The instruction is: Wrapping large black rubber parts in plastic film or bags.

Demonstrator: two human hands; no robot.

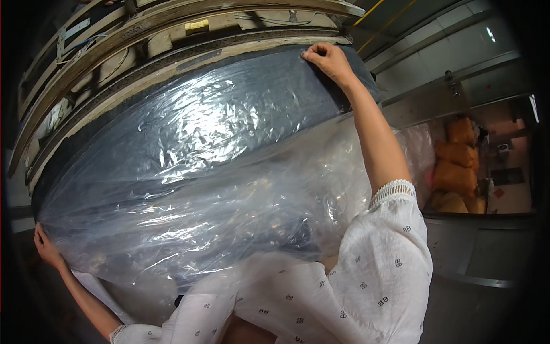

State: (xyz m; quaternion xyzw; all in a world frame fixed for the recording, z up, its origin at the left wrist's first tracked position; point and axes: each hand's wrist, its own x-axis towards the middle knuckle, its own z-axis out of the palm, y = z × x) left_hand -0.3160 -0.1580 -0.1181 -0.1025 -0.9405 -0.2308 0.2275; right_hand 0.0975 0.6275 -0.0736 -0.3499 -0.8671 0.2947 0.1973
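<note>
A wide sheet of clear plastic film [200,120] is spread over a dark grey, long surface [263,63] and hangs down toward my body in shiny folds. At the far right, my right hand [329,60] pinches the film's corner near the dark surface's back edge, thumb against fingers. My left hand [47,246], low at the far left, has its fingers closed on the film's other end, where the folds draw together. Between the two hands the film is pulled fairly taut, with bright glare on it.
Wooden rails [143,31] run along the back of the dark surface, with a small yellow object [197,25] among them. Several orange bundles [455,166] are stacked off to the right. A metal ledge [412,112] extends beyond my right arm.
</note>
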